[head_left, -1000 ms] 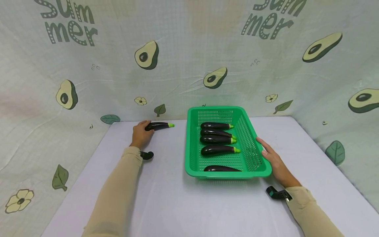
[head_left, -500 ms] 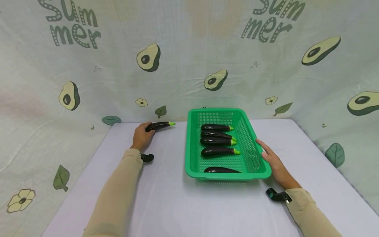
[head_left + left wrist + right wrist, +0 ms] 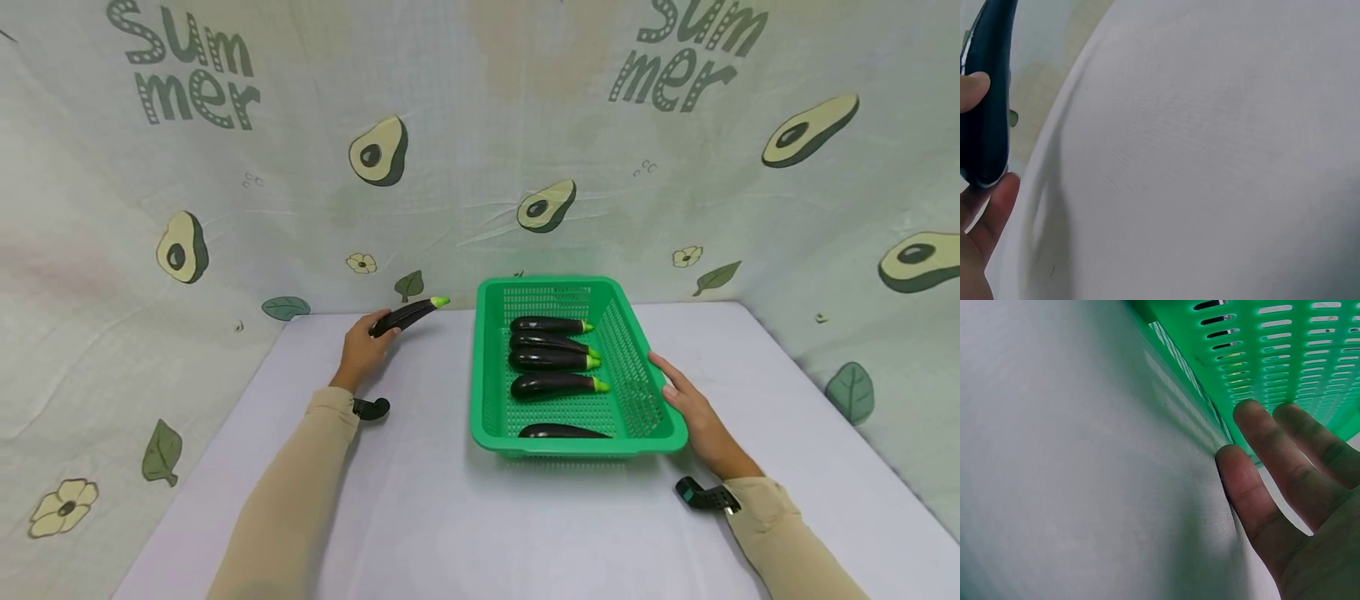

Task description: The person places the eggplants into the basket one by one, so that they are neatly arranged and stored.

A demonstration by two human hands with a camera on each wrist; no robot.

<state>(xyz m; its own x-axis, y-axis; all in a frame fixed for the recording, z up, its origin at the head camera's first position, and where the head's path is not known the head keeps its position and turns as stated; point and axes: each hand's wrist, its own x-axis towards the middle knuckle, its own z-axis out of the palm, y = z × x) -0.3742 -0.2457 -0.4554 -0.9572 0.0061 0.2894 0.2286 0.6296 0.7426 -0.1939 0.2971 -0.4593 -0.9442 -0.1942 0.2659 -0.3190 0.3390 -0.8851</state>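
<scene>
In the head view my left hand [image 3: 363, 352] pinches a dark eggplant [image 3: 405, 317] by its rounded end, at the back left of the table. Its green stem end points right and tilts up. The left wrist view shows thumb and fingers around the eggplant [image 3: 988, 119]. A green plastic basket [image 3: 480, 358] stands right of centre, with several eggplants lying crosswise in it; the front one [image 3: 562, 431] is partly hidden by the rim. My right hand [image 3: 701, 421] rests against the basket's right side. In the right wrist view its fingers [image 3: 1288, 469] lie fairly straight along the slotted wall.
A white cloth covers the table [image 3: 420, 508]. Behind it and along both sides hangs a pale fabric backdrop [image 3: 450, 108] printed with avocados and leaves. Dark bands [image 3: 371, 408] sit on both wrists.
My left hand has tilted the eggplant, raising its stem end from nearly level to a slant. My right hand and the basket have stayed in place.
</scene>
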